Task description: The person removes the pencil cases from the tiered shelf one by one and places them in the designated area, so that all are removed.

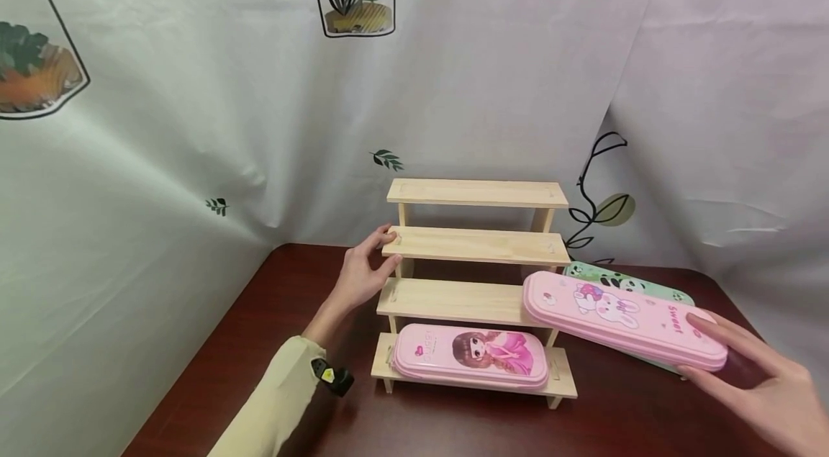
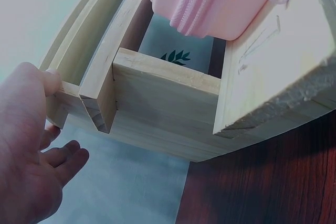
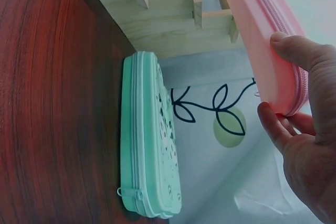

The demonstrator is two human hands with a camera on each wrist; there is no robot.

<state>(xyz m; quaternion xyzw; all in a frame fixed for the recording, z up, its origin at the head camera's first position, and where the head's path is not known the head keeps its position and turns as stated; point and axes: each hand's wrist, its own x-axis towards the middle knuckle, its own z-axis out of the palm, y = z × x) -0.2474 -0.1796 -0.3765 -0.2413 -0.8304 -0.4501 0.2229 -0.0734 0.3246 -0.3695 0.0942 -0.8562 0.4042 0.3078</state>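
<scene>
A pink zip pencil case with a rabbit and the word Sweet [image 1: 602,313] is in my right hand [image 1: 764,370], pinched by its right end. It hangs tilted in front of the right side of a stepped wooden display shelf [image 1: 476,245]. In the right wrist view, my thumb [image 3: 294,48] lies along one side of the case and the fingers along the other. My left hand [image 1: 365,270] grips the left end of the second tier from the top. On the lowest tier lies another pink pencil case with a doll picture [image 1: 473,356].
A green panda pencil case [image 3: 152,140] lies on the dark red wooden table [image 1: 622,414] to the right of the shelf, partly hidden in the head view. Behind the shelf hangs a pale curtain [image 1: 492,83] with printed plants.
</scene>
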